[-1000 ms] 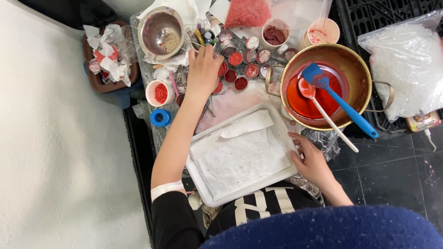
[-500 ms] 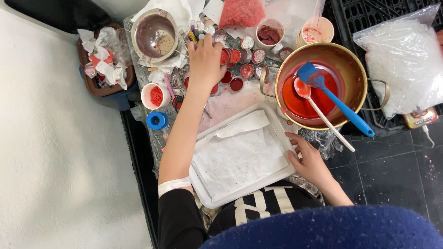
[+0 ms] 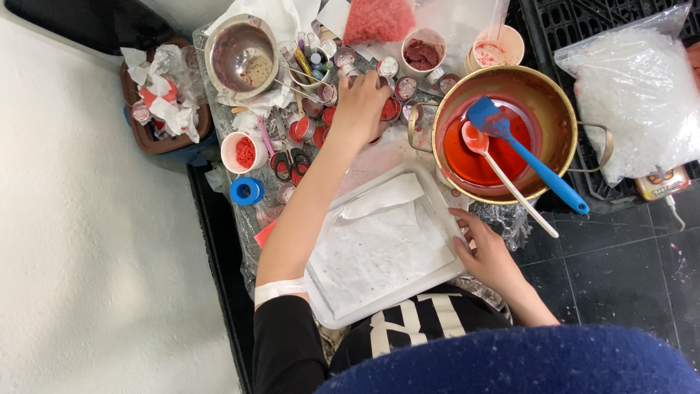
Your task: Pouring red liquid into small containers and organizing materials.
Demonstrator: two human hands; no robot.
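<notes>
In the head view, the left hand [image 3: 361,106] reaches forward over a group of small round tins [image 3: 321,117] with red filling; its fingers are bent down onto them, but I cannot tell if it grips one. The right hand [image 3: 485,255] lies open, with the fingers touching the right edge of the white tray [image 3: 343,310], which is lined with paper. Just beside the tray stands a brass pot [image 3: 554,102] with red liquid, a blue spatula [image 3: 529,157] and a white spoon [image 3: 510,186] inside.

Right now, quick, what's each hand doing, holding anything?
Left hand: reaching over the small red-filled tins; grip cannot be told.
Right hand: open, fingers on the white tray edge, holding nothing.
</notes>
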